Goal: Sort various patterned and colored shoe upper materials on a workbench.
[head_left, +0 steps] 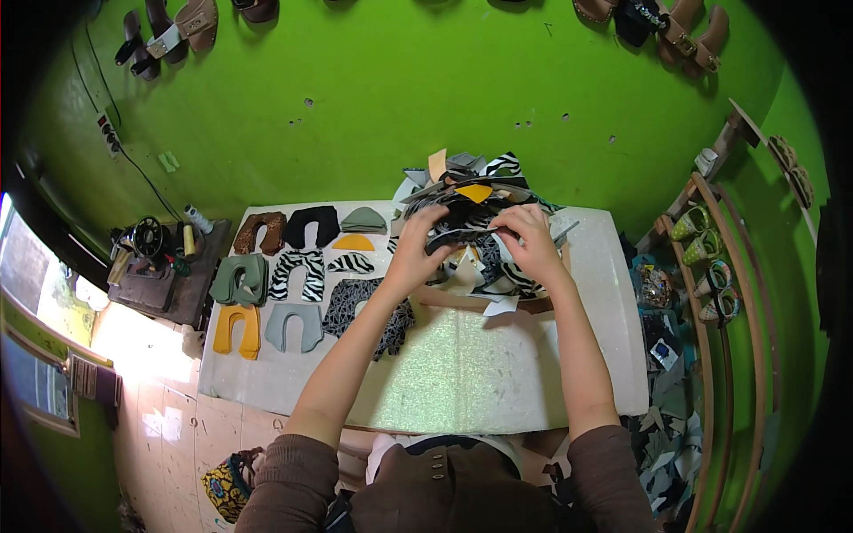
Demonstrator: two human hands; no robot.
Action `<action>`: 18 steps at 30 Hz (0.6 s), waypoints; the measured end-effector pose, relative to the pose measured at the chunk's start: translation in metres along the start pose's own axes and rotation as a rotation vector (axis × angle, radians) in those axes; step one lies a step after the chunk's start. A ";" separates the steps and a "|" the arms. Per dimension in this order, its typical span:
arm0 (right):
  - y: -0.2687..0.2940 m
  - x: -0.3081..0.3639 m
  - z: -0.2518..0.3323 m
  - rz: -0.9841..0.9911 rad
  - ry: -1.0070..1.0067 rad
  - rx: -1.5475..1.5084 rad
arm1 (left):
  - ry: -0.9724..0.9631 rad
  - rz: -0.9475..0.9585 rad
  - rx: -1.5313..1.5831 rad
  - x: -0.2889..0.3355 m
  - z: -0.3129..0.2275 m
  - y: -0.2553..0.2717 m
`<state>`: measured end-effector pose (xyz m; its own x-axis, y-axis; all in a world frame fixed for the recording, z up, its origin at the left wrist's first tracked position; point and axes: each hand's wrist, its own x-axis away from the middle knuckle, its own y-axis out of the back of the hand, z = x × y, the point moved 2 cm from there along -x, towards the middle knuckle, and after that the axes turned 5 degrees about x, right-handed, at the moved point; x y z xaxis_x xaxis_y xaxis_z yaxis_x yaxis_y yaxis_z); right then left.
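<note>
Both my hands are over a heaped box point(533, 306) of fabric and leather-like scraps at the far middle of the table. My left hand point(418, 250) curls around the left end of a dark, flat piece of material point(460, 233). The fingers of my right hand point(530, 240) pinch its right end. Zebra-striped scraps point(505, 165), grey and black offcuts and a yellow piece point(474, 193) stick out of the heap around my hands. Left of the box lie horseshoe-shaped cut pieces: brown point(251, 233), black, green, zebra-striped point(298, 275), yellow point(236, 332) and grey point(295, 328).
A patterned black-and-grey piece point(342, 306) lies beside my left forearm on the white table point(498, 373). A sewing machine point(147, 238) stands left. Wooden racks with sandals point(697, 224) and scraps on the floor point(666, 435) are right. Sandals hang on the green wall.
</note>
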<state>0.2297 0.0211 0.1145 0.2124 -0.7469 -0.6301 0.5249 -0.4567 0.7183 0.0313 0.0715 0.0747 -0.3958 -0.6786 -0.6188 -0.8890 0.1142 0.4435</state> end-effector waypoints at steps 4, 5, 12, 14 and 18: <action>-0.001 -0.001 0.004 0.038 -0.082 -0.149 | 0.374 0.143 0.230 0.013 0.004 0.005; -0.001 -0.002 0.008 0.051 -0.130 -0.218 | 0.305 0.054 0.259 0.018 0.008 0.007; -0.035 0.028 0.009 0.221 -0.556 -0.655 | 0.551 -0.018 0.422 0.053 0.028 0.027; -0.050 0.036 0.022 0.168 -0.602 -0.773 | 0.595 -0.014 0.428 0.065 0.032 0.039; -0.090 0.055 0.053 0.190 -0.729 -0.887 | 0.705 -0.111 0.389 0.104 0.046 0.059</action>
<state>0.1506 -0.0045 0.0313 -0.0234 -0.9997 -0.0087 0.9895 -0.0244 0.1426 -0.0732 0.0418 0.0069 -0.1776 -0.9835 -0.0340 -0.9823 0.1752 0.0657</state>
